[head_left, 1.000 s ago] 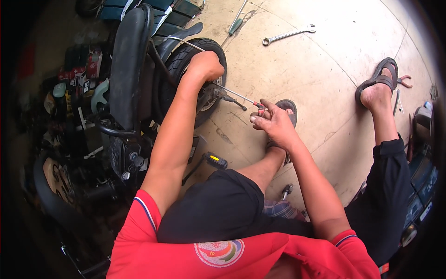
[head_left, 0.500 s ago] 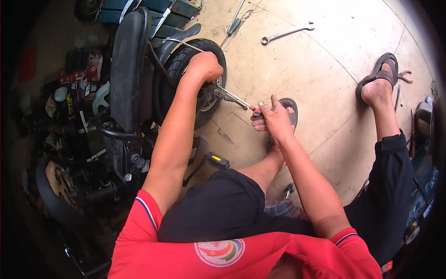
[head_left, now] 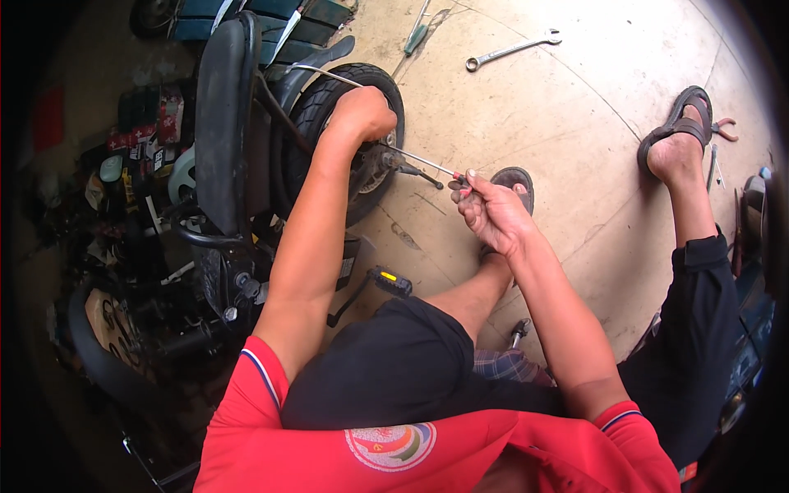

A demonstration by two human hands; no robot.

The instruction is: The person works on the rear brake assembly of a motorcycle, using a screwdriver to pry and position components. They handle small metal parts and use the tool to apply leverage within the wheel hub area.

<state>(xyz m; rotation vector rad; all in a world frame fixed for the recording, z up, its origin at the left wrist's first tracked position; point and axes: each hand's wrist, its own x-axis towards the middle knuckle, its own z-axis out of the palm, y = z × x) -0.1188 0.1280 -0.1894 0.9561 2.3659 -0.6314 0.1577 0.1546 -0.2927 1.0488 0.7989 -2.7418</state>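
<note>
My left hand (head_left: 364, 113) is closed at the hub of a black scooter's wheel (head_left: 306, 123); what its fingers hold is hidden. A thin cable or rod (head_left: 330, 75) runs over the tyre toward that hand. My right hand (head_left: 491, 212) grips the red handle of a long screwdriver (head_left: 429, 163), palm turned partly up, its shaft reaching left toward the hub, where the tip is not visible. A short black lever (head_left: 423, 175) sticks out from the hub just below the shaft. The scooter's black seat (head_left: 228, 123) stands left of the wheel.
On the tiled floor lie a combination wrench (head_left: 514, 50), a green-handled tool (head_left: 416, 39) and pliers (head_left: 723, 131). A pedal (head_left: 390, 280) juts out near my left knee. Clutter (head_left: 136, 123) fills the left side. My sandalled feet (head_left: 680, 144) flank the work.
My right hand has rolled round the screwdriver handle, its palm now turned more upward with the fingers curled. My left hand stays at the hub. The view has shifted slightly.
</note>
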